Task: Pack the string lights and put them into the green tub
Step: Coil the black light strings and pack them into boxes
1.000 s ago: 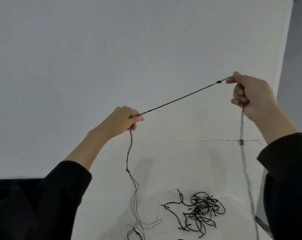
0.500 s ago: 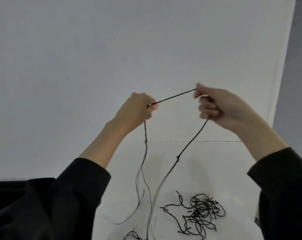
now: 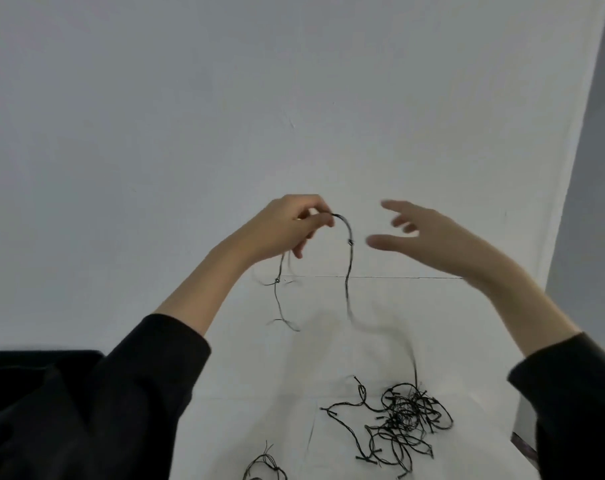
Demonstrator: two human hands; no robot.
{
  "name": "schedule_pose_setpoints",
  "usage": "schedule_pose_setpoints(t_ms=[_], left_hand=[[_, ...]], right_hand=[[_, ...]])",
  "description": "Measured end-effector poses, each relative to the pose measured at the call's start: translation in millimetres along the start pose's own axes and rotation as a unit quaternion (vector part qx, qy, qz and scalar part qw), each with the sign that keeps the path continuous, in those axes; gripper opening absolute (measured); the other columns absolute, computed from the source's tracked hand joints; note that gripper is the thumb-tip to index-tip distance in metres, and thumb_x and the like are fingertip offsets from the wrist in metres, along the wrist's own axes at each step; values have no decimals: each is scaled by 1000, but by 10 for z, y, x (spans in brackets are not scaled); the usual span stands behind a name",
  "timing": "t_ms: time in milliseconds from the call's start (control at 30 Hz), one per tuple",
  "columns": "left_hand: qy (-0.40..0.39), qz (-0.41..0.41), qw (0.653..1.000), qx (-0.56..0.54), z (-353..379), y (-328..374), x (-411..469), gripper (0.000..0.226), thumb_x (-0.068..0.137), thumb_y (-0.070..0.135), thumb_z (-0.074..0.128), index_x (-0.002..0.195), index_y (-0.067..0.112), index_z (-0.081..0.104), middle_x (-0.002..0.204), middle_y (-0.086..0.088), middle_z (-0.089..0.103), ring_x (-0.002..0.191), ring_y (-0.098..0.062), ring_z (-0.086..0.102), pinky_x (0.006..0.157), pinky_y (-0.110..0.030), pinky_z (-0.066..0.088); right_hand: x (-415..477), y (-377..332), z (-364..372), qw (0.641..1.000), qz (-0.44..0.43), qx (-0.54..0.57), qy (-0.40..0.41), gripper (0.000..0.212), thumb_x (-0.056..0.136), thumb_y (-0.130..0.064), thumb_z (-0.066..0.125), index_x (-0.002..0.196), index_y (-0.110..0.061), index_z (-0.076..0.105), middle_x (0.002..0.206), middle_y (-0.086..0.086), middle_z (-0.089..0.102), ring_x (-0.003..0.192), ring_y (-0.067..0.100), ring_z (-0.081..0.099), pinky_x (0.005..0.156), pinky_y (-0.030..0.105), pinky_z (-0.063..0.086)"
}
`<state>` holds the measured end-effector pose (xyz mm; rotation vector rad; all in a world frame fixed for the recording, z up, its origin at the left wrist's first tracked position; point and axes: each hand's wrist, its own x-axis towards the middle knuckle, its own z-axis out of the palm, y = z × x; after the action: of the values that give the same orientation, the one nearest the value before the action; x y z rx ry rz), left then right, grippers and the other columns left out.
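Your left hand (image 3: 290,226) pinches the string lights (image 3: 349,242); your right hand (image 3: 429,237) holds nothing.

Thumb and forefinger of your left are clamped on the black wire, raised in front of the white wall (image 3: 224,98), with a few thin loops dangling under the palm. From that pinch the strand arches over, drops straight down and trails blurred to the tangled heap (image 3: 405,414) on the white surface (image 3: 363,341), lower right. Your right hand floats just beside the arch, fingers spread and relaxed, not touching the wire. A smaller bunch of wire (image 3: 264,467) lies at the bottom edge, apart from the heap.
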<state>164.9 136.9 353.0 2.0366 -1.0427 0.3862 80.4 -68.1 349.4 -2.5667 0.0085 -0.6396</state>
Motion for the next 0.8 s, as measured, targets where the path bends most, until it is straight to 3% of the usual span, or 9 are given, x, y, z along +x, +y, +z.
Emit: schedule_pose_setpoints(t_ms=[67,133,167,200,300,600,800], left_hand=[[-36,30,998,35,133,130,38,16,95,21,50,88,18,63,56,7,48,42,-2,44,48,-21,47],[-56,35,996,61,203,130,32,16,95,24,50,87,20,63,54,9,48,41,0,44,46,-19,41],[-65,25,996,63,214,91,13,17,95,27,51,86,19,64,54,8,48,41,1,43,45,-19,39],[-76,8,996,52,211,41,-16,18,94,30,53,86,19,65,55,8,48,41,0,41,45,-18,37],[-104,-43,994,-3,214,-130,-133,19,92,28,56,88,16,70,56,8,46,45,-3,39,45,-17,33],[-126,-138,982,-42,245,-599,-428,18,91,27,59,90,14,72,55,8,46,44,-4,36,44,-16,30],[-167,-184,968,-29,573,-963,-730,20,93,24,56,89,13,72,58,6,52,48,-7,42,48,-17,38]], right_hand=[[9,-158,162,990,-23,128,-47,68,80,-48,68,140,-36,37,116,-7,55,109,8,54,90,27,39],[20,-170,281,963,-17,236,-126,44,87,-34,64,128,-23,53,87,-3,64,77,9,61,79,30,49],[17,-138,319,949,-7,277,-151,30,91,-28,61,118,-15,61,67,-3,57,59,11,54,66,28,51],[17,-84,352,941,0,298,-160,23,93,-25,58,108,-11,66,55,-4,45,49,12,40,52,24,44],[-33,104,410,937,25,314,-151,24,94,-24,55,93,-8,73,52,-6,26,49,12,21,44,20,20],[-246,710,535,931,107,339,-75,23,94,-19,54,89,-4,71,54,-5,22,51,12,15,43,21,13],[-448,1140,531,903,181,389,-2,21,94,-17,49,86,-5,64,41,-10,23,35,5,16,34,14,9]])
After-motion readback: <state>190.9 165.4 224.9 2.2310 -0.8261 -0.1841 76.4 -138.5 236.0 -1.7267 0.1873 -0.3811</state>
